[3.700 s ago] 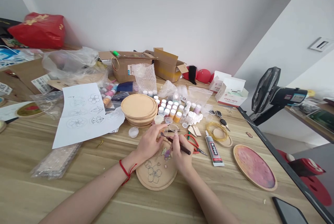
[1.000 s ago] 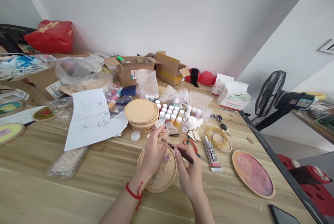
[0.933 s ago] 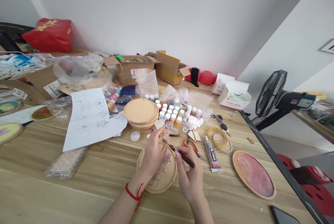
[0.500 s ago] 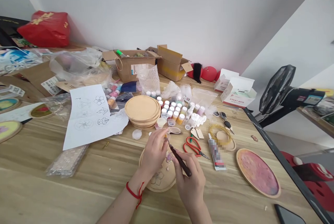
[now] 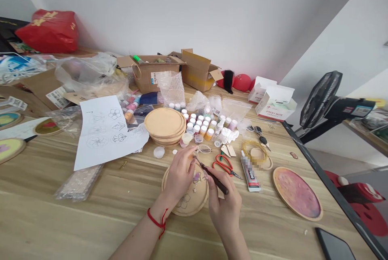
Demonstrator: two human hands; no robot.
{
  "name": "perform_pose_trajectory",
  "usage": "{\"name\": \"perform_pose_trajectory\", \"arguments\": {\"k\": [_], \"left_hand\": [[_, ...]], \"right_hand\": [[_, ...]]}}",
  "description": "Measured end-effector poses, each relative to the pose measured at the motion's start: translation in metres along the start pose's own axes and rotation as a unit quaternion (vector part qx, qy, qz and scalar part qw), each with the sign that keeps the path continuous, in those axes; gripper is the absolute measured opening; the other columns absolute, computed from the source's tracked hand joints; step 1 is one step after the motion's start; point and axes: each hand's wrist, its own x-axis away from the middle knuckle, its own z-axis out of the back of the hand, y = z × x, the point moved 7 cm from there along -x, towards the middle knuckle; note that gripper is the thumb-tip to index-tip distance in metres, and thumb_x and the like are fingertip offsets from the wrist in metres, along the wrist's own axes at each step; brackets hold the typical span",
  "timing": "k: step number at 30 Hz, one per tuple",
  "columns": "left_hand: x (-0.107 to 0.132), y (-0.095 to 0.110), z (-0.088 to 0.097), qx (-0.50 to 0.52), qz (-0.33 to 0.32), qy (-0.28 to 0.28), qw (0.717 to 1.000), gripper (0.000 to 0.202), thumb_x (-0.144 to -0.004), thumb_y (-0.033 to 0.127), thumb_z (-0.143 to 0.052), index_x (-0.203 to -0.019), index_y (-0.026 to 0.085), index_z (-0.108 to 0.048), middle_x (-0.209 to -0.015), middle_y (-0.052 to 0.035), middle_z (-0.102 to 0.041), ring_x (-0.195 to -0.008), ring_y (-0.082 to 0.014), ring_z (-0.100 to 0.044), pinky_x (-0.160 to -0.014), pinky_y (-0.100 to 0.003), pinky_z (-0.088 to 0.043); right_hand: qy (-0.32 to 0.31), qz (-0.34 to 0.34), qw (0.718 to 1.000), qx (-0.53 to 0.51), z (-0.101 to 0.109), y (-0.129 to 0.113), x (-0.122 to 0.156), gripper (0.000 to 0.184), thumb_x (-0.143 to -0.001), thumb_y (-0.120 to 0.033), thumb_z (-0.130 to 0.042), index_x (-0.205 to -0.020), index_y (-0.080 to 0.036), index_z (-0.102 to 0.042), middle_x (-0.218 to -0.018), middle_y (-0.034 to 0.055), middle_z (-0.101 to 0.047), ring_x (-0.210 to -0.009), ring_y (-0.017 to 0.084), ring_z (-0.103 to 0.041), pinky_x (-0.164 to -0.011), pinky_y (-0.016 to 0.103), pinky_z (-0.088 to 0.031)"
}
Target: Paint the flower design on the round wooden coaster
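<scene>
A round wooden disc (image 5: 189,201) with drawn flower outlines lies on the table in front of me. My left hand (image 5: 178,177) rests over its upper left, fingers pinched round a small jar that is mostly hidden. A red string circles that wrist. My right hand (image 5: 222,203) grips a dark brush (image 5: 214,177), its tip pointing up and left toward the left fingertips. Purple paint (image 5: 197,177) shows on one flower between the hands.
Small paint jars (image 5: 201,126) and a stack of wooden discs (image 5: 164,124) stand behind. Red scissors (image 5: 224,165), a glue tube (image 5: 249,170), a pink-painted disc (image 5: 297,192), a flower sketch sheet (image 5: 104,132), cardboard boxes (image 5: 154,72), a fan (image 5: 321,100) and a phone (image 5: 336,246) surround.
The view has shifted slightly. My right hand tilted the brush, bringing its tip up to the left fingertips; the left hand stays over the disc.
</scene>
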Motion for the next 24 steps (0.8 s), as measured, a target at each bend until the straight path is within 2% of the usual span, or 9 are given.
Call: {"name": "perform_pose_trajectory", "arguments": {"k": [2, 4, 6, 9, 12, 16, 20, 24], "left_hand": [[0.0, -0.001, 0.0, 0.003, 0.008, -0.001, 1.0, 0.042, -0.094, 0.012, -0.051, -0.133, 0.026, -0.048, -0.124, -0.008, -0.065, -0.119, -0.0215, -0.06, -0.102, -0.043, -0.051], [0.001, -0.003, 0.0, 0.006, 0.019, -0.003, 1.0, 0.042, -0.094, 0.013, -0.05, -0.133, 0.027, -0.048, -0.125, -0.008, -0.064, -0.119, -0.022, -0.06, -0.102, -0.044, -0.051], [0.001, -0.004, -0.001, 0.011, 0.029, -0.007, 0.999, 0.043, -0.093, 0.012, -0.05, -0.133, 0.027, -0.049, -0.124, -0.0079, -0.065, -0.118, -0.0226, -0.061, -0.102, -0.045, -0.051], [0.002, -0.003, -0.001, 0.014, 0.04, -0.013, 0.999, 0.044, -0.091, 0.01, -0.049, -0.131, 0.026, -0.051, -0.124, -0.0076, -0.065, -0.118, -0.0231, -0.061, -0.1, -0.044, -0.052], [0.003, -0.001, -0.001, 0.018, 0.043, -0.01, 0.999, 0.044, -0.09, 0.009, -0.049, -0.131, 0.026, -0.051, -0.124, -0.0077, -0.065, -0.119, -0.023, -0.061, -0.1, -0.043, -0.052], [0.005, 0.0, -0.001, 0.025, 0.041, -0.009, 0.999, 0.039, -0.092, 0.014, -0.052, -0.13, 0.026, -0.051, -0.124, -0.0081, -0.065, -0.117, -0.023, -0.062, -0.099, -0.043, -0.053], [0.006, -0.003, -0.003, 0.031, 0.051, -0.014, 0.998, 0.036, -0.094, 0.015, -0.049, -0.129, 0.025, -0.052, -0.124, -0.0074, -0.066, -0.118, -0.0217, -0.062, -0.101, -0.042, -0.052], [0.006, -0.008, -0.003, 0.048, 0.087, -0.011, 0.995, 0.041, -0.091, 0.011, -0.049, -0.13, 0.024, -0.052, -0.127, -0.0074, -0.065, -0.12, -0.0216, -0.061, -0.102, -0.041, -0.05]], "right_hand": [[-0.011, 0.031, 0.999, 0.011, -0.001, -0.004, -0.001, 0.021, -0.094, -0.022, -0.057, -0.11, -0.022, -0.071, -0.095, 0.0091, -0.076, -0.084, 0.019, -0.073, -0.072, 0.03, -0.061], [-0.021, 0.033, 0.999, 0.018, -0.002, -0.004, 0.0, 0.02, -0.094, -0.023, -0.058, -0.109, -0.022, -0.072, -0.091, 0.0087, -0.076, -0.08, 0.019, -0.072, -0.069, 0.029, -0.06], [-0.018, -0.001, 1.0, 0.018, -0.002, 0.003, 0.003, 0.018, -0.093, -0.028, -0.061, -0.104, -0.021, -0.073, -0.086, 0.0083, -0.076, -0.074, 0.019, -0.072, -0.064, 0.028, -0.059], [-0.016, -0.09, 0.996, -0.007, -0.004, 0.017, 0.009, 0.021, -0.09, -0.038, -0.064, -0.093, -0.019, -0.074, -0.076, 0.0072, -0.076, -0.066, 0.019, -0.072, -0.056, 0.026, -0.057], [-0.022, -0.146, 0.988, -0.042, -0.005, 0.024, 0.011, 0.027, -0.09, -0.044, -0.063, -0.091, -0.019, -0.074, -0.069, 0.0054, -0.075, -0.063, 0.02, -0.072, -0.055, 0.025, -0.057], [0.001, -0.127, 0.992, -0.025, 0.001, 0.02, 0.006, 0.024, -0.093, -0.039, -0.059, -0.096, -0.02, -0.073, -0.076, 0.0049, -0.075, -0.068, 0.019, -0.072, -0.066, 0.027, -0.059], [-0.032, -0.081, 0.995, -0.037, -0.004, 0.013, 0.004, 0.023, -0.094, -0.035, -0.057, -0.101, -0.02, -0.073, -0.088, 0.0083, -0.075, -0.075, 0.019, -0.071, -0.065, 0.027, -0.057], [-0.059, -0.136, 0.985, -0.085, -0.012, 0.019, 0.009, 0.021, -0.093, -0.037, -0.06, -0.097, -0.019, -0.071, -0.079, 0.0062, -0.074, -0.071, 0.017, -0.07, -0.063, 0.025, -0.056]]}}
